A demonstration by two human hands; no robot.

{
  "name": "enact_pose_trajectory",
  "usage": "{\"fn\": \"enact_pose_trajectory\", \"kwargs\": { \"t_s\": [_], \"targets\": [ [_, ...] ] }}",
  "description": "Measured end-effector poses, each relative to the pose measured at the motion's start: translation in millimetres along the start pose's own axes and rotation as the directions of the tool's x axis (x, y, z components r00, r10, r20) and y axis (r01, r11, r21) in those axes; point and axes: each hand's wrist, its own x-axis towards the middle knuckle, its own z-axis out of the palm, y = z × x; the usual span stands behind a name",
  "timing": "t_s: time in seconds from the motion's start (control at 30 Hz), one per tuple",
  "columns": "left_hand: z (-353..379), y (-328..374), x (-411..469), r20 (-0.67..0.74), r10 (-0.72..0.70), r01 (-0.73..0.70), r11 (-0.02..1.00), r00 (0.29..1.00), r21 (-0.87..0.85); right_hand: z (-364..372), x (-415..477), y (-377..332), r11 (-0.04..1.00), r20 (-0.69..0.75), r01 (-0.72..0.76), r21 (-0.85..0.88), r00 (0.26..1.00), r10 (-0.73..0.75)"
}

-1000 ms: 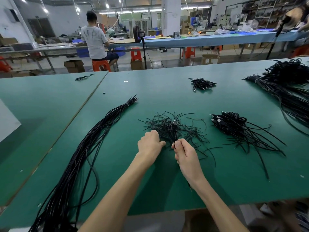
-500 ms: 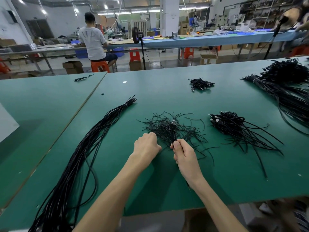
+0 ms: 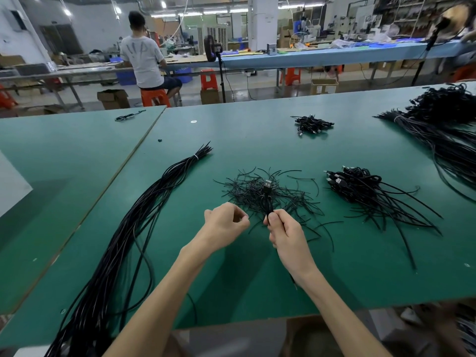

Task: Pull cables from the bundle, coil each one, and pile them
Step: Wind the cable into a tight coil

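A long bundle of black cables (image 3: 144, 215), tied near its far end, runs down the left of the green table (image 3: 257, 279). My right hand (image 3: 286, 235) grips a folded black cable (image 3: 268, 202) upright, its USB plug on top, over a scatter of thin black wire ties (image 3: 247, 189). My left hand (image 3: 224, 225) hovers just left of it, thumb pinched against the fingertips on a thin wire tie at the scatter's near edge. A pile of coiled cables (image 3: 355, 186) with trailing ends lies to the right.
A small cable pile (image 3: 313, 124) sits farther back. A large dark bundle (image 3: 443, 140) spreads along the right edge. A seam (image 3: 123, 166) joins a second green table on the left, which carries one loose cable (image 3: 128, 115). A person (image 3: 144, 60) sits at a far bench.
My left hand has drawn back a little from the ties and loosened from a tight fist into a pinch. My right hand has kept its grip on the cable, nearly still.
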Motion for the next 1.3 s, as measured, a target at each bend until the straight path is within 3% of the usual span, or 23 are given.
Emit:
{"fn": "enact_pose_trajectory", "kwargs": {
  "t_s": [0.1, 0.47, 0.97, 1.3],
  "targets": [
    [3, 3, -3, 0.005, 0.064, -0.064, 0.998, 0.998, 0.011, 1, -1, 0, 1.0, 0.024, 0.005, -0.003, 1.0, -0.005],
    [-3, 7, -6, 0.128, 0.182, -0.138, 0.945, 0.975, -0.298, 2, -1, -4, 1.0, 0.074, 0.017, -0.006, 0.997, -0.017],
    [0, -8, -7, 0.176, 0.248, -0.048, 0.693, 0.953, -0.719, 1, -4, -8, 0.998, 0.155, 0.013, 0.056, 0.988, -0.022],
    [-6, -18, -9, 0.253, 0.235, 0.042, 0.651, 0.938, -0.758, 3, -6, -9, 0.996, 0.183, 0.054, -0.077, 0.982, -0.039]
  ]
}}
